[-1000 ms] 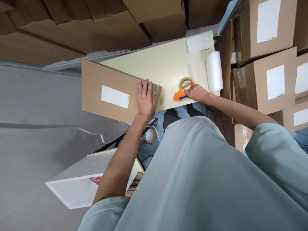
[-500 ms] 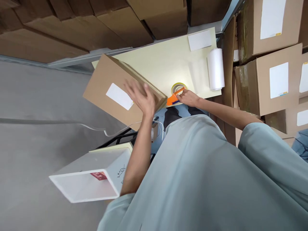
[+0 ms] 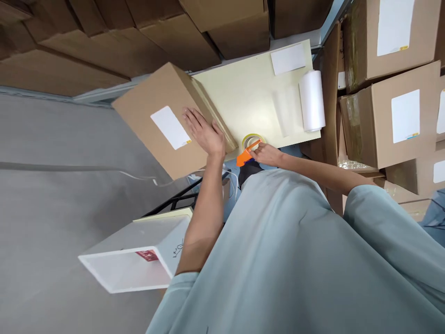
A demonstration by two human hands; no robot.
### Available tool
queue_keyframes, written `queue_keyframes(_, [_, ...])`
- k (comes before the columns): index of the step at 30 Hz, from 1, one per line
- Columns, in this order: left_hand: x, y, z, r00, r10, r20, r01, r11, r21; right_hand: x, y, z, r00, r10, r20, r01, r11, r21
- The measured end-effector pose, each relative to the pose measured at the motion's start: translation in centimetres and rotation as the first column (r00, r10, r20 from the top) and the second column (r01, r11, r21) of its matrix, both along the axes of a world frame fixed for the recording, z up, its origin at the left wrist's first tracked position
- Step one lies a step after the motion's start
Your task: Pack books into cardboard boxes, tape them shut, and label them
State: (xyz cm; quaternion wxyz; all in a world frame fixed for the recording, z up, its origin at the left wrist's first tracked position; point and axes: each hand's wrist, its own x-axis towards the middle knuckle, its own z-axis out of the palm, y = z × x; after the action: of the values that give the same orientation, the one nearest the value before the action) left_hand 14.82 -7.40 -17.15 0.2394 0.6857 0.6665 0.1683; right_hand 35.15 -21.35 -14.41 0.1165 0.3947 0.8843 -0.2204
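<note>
My left hand (image 3: 205, 132) lies flat, fingers stretched out, on the upper face of a brown cardboard box (image 3: 139, 109). A white label (image 3: 170, 127) is stuck on that face beside my fingertips. The box sits turned at an angle on the left part of the pale yellow table (image 3: 239, 93). In my right hand (image 3: 266, 154) is an orange tape dispenser (image 3: 244, 157), its handle wrapped by my fingers. A roll of yellowish tape (image 3: 247, 140) is mounted on it. The dispenser is at the table's near edge, just right of the box's near corner.
On the table's right end lie a white roll (image 3: 312, 101) and a white sheet (image 3: 288, 59). Labelled cartons (image 3: 382, 120) are stacked at the right; more boxes (image 3: 174, 41) line the back. A white open bin (image 3: 121, 271) stands at lower left, near a pale cable (image 3: 69, 167).
The box has turned and shifted a little on the table. My left hand has come down flat on it. My right hand has moved slightly left and nearer with the tape dispenser.
</note>
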Motion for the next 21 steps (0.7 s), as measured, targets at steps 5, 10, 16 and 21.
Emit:
queue_keyframes(5, [-1.4,0.8,0.2,0.979,-0.172,0.111,0.177,0.984,-0.035,-0.7,0.0,-0.2,0.996,-0.085,-0.037,0.084,0.996,-0.02])
queue_keyframes(10, [-2.0,0.6,-0.5,0.97,-0.22,0.102,0.218,0.976,0.029,8.2,-1.2,1.1,0.965,-0.215,0.148,0.226,0.972,-0.064])
queue_keyframes(16, [-2.3,-0.1,0.8,0.938,-0.337,0.075,0.338,0.941,-0.008,11.4,1.9,2.3,0.952,-0.212,0.222,0.21,0.977,0.033])
queue_keyframes(21, [-4.2,-2.5,2.8,0.899,-0.437,0.042,0.438,0.898,-0.034,7.1,5.3,2.4,0.968,-0.153,0.197,0.143,0.988,0.066])
